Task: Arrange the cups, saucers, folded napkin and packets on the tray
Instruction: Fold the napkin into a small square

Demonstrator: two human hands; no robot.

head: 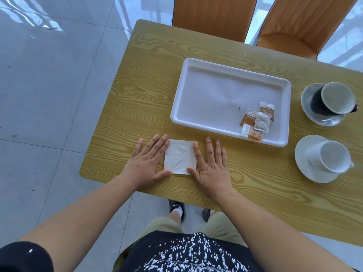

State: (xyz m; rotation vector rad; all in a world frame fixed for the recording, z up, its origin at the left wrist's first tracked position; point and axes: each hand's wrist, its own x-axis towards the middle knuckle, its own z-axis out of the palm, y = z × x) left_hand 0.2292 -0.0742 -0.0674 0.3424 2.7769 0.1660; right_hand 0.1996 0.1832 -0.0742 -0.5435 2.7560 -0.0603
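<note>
Left hand lies flat, fingers straight and spread, their tips on the left edge of the folded napkin, a white square on the wooden table near its front edge. Right hand is flat and spread too, with index finger and thumb resting on the napkin's right edge. Beyond and to the right sits the white tray with 4 packets overlapping in its near-right corner; further right, off the tray, a dark cup stands on a grey saucer and, nearer, a white cup on a white saucer.
</note>
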